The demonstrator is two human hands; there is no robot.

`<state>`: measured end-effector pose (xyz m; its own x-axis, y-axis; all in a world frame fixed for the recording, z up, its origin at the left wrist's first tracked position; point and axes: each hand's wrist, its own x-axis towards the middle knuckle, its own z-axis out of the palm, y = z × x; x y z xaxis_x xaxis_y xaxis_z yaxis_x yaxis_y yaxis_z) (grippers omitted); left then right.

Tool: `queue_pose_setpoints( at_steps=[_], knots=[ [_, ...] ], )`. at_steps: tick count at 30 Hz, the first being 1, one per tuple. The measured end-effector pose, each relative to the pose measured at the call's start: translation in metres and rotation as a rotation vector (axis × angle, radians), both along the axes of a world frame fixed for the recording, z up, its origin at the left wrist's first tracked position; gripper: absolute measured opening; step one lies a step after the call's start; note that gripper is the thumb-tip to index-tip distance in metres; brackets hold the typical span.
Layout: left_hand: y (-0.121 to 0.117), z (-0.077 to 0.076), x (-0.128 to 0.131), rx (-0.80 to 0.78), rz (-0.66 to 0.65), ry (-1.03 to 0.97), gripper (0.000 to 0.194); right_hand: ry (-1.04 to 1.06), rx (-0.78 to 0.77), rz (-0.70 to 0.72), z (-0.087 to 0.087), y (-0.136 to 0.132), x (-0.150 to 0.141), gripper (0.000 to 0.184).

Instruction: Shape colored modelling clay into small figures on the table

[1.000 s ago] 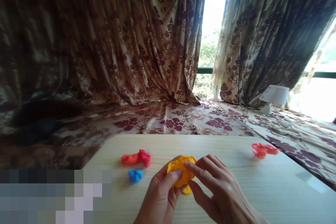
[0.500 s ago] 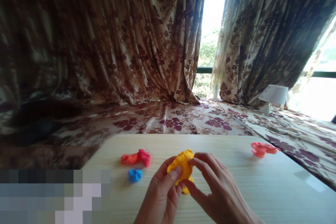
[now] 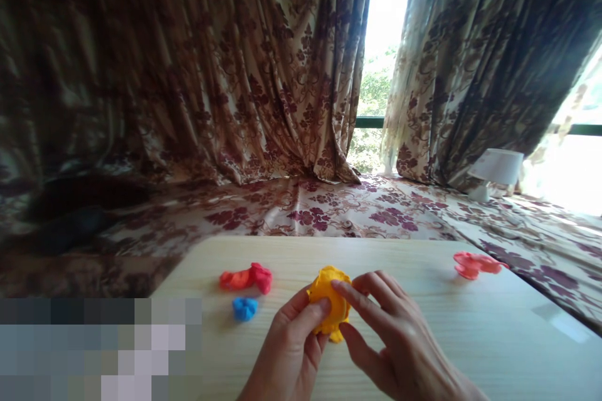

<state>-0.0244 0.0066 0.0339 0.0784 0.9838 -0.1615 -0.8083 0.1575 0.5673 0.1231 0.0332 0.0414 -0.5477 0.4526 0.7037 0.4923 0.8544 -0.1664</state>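
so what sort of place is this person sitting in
Probably a room in a home, perhaps by a bay window: patterned curtains hang behind a ledge covered in matching floral cloth, and a small white-shaded lamp stands on it.

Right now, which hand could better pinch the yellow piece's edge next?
Probably the right hand: its index fingertip rests on the yellow piece, its thumb close by. The left hand is holding the piece.
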Motion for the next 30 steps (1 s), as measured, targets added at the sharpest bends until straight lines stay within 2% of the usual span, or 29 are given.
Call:
queue_pose_setpoints(
  at_steps=[8, 17, 23, 26, 30],
  knots=[
    [-0.001, -0.003, 0.0, -0.034, 0.026, 0.09, 0.017, -0.019, -0.035, 0.007, 0.001, -0.001, -0.004, 0.03],
    [-0.003, -0.001, 0.0, 0.051, 0.045, 0.181, 0.02, -0.029, -0.062, -0.009, 0.005, -0.002, -0.004, 0.019],
    [0.003, 0.0, -0.001, -0.036, 0.099, 0.115, 0.019, 0.079, 0.044, -0.068, -0.002, 0.002, -0.002, 0.036],
    [0.003, -0.002, -0.001, -0.042, 0.058, 0.073, 0.019, 0.055, 0.012, -0.107, -0.007, 0.003, -0.004, 0.034],
    [0.0, -0.002, -0.001, -0.02, -0.018, 0.073, 0.014, 0.026, -0.048, -0.052, -0.009, 0.003, -0.004, 0.03]
  ],
)
